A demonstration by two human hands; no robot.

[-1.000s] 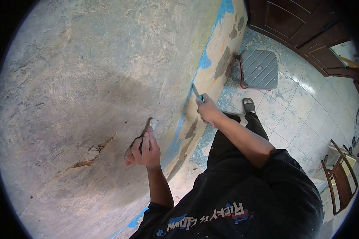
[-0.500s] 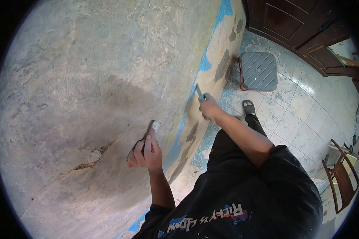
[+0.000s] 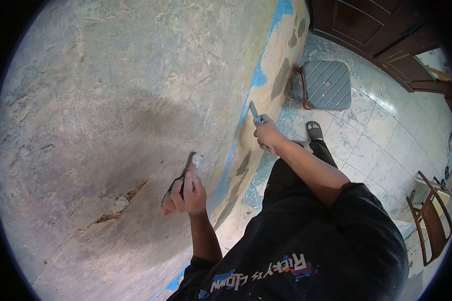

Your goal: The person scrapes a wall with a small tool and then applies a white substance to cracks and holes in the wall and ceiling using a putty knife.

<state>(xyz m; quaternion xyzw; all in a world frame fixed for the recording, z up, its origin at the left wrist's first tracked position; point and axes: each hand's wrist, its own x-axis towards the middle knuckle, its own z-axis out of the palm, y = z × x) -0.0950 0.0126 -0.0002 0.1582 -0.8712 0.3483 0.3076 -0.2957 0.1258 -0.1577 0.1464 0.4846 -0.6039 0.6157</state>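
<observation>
My right hand (image 3: 269, 134) is closed around the blue handle of a putty knife (image 3: 253, 109). The knife's narrow metal blade points up along the wall, its tip right at the blue paint strip (image 3: 246, 108). My left hand (image 3: 187, 194), lower and to the left, grips a dark flat scraper (image 3: 190, 161) close to the wall. A whitish lump (image 3: 198, 160) clings near its upper end, and my fingers cover most of the rest. Left of that hand, a rough brown crack (image 3: 116, 209) runs across the bare grey wall (image 3: 135, 60).
A grey ribbed stool (image 3: 327, 85) stands on the tiled floor (image 3: 366, 130), which is littered with blue flakes. Dark wooden doors (image 3: 361, 22) are at the top right. A wooden chair (image 3: 432, 220) sits at the far right. My sandalled foot (image 3: 314, 131) is below the stool.
My right hand and the putty knife have shifted slightly to the right, the blade turning a little. The left hand has barely moved.
</observation>
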